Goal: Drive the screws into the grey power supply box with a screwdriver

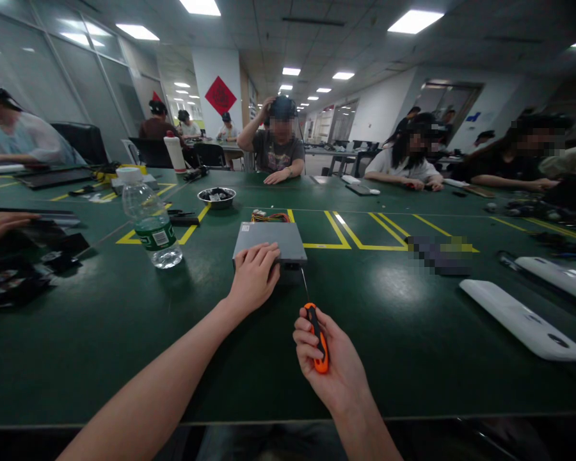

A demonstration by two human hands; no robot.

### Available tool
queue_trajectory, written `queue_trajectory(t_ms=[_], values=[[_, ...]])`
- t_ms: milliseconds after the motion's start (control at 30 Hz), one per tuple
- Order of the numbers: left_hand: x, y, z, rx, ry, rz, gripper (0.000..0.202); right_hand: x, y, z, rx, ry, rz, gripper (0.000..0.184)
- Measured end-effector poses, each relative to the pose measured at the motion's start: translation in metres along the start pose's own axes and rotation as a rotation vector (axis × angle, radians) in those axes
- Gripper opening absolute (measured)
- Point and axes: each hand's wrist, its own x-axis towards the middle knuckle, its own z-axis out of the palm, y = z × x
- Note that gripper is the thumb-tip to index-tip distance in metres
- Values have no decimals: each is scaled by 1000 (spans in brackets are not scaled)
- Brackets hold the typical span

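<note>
A grey metal computer power supply [276, 237] lies on the green table, with colored cables [271, 216] coming out at its far side. My left hand [256, 272] rests on its top and near edge, fingers stretched over the metal. In my right hand [333, 352] is a screwdriver [318, 339] with an orange and black handle, the fingers wrapped round it. Its thin shaft points up toward the near right corner of the power supply. Whether the tip touches the case I cannot tell.
A water bottle [153, 224] stands to the left, a metal bowl [216, 197] of small dark parts beyond it. White long panels [523, 317] lie at right. Yellow tape [324, 246] marks the green table [388, 384]. Other people sit around it; a hand [4, 225] shows at far left.
</note>
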Motion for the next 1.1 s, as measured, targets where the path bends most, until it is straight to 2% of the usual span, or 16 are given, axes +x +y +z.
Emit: queue_trajectory(t_ms=[367,733,967,1100], values=[[0,1,-2,-1,1,-2,25,2,0,4,-15,21,-28,19],[1,2,-2,-16,-5,-15,23,4,1,4,-149,99,-152,13],[1,1,-3,-17,-14,-14,23,4,2,8,-56,119,-105,13],[1,0,-2,-23,-16,-10,23,2,-1,6,55,46,-12,17]])
